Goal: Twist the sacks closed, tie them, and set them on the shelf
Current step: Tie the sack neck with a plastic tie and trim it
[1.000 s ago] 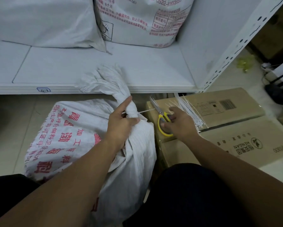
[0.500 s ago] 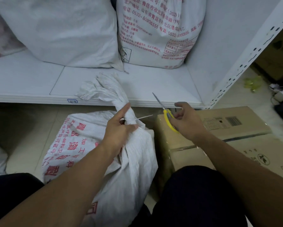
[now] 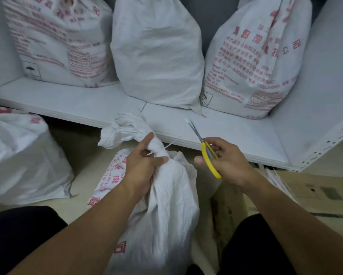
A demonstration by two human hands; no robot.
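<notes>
A white woven sack (image 3: 166,195) with red print stands on the floor between my knees, its neck twisted tight. My left hand (image 3: 140,165) grips that neck just below the bunched top. A white zip tie (image 3: 169,145) circles the neck and its loose tail sticks out to the right. My right hand (image 3: 224,159) holds yellow-handled scissors (image 3: 208,153), their blades pointing up and left, a short way right of the tail. Three tied sacks (image 3: 156,56) stand on the white shelf (image 3: 226,133) behind.
Another white sack (image 3: 21,155) lies on the floor at the left. A cardboard box (image 3: 315,193) with a bundle of white zip ties (image 3: 275,177) sits at the right. The shelf's perforated upright (image 3: 325,143) rises at the far right.
My right hand lifted the scissors off the box and brought them up toward the tie's tail. The view tilted up, revealing the sacks on the shelf. My left hand kept its grip.
</notes>
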